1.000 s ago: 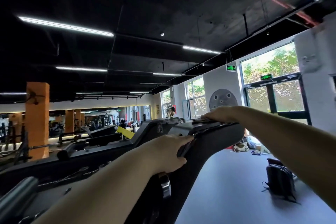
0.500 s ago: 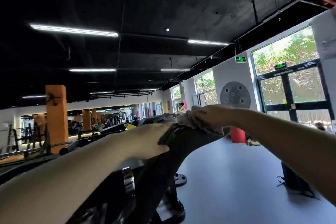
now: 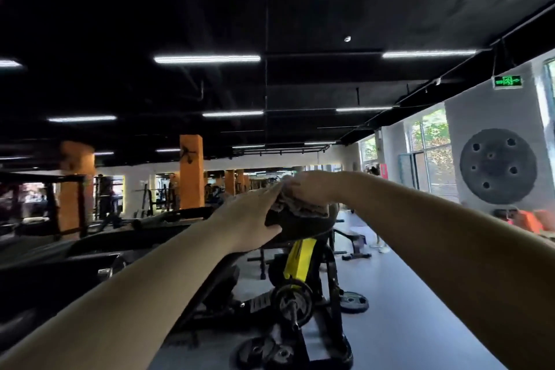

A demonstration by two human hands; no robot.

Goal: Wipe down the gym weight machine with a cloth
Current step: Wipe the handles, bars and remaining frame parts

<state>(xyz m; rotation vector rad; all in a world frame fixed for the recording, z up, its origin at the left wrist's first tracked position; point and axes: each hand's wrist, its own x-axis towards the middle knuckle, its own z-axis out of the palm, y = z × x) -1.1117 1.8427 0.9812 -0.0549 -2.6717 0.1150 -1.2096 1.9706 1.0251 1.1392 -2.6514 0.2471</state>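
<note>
Orange pillars [image 3: 191,171] stand in the left and middle background of the gym, under a black ceiling with strip lights [image 3: 207,58]. Nearer, dark machine parts run along the left, and the left hand [image 3: 252,216] reaches forward from the lower left with its fingers extended along the near side of the weight machine's [image 3: 300,228] rounded black top end, its thumb lying under the edge. Touching it on the right is the grey cloth [image 3: 295,207], bunched on top of that same end of the machine (its folds are blurred). The right hand [image 3: 312,189] comes in from the right, fingers curled down over the cloth and pressing it onto the machine; the two hands meet at the cloth. Below them a yellow section [image 3: 297,258] of the frame runs down to a loaded plate [image 3: 292,303], and more plates [image 3: 353,302] lie on the grey floor [image 3: 420,324]. On the right wall hangs a large round dark disc [image 3: 498,166], with a green exit sign [image 3: 507,81] above it and windows [image 3: 432,153] beside it.
</note>
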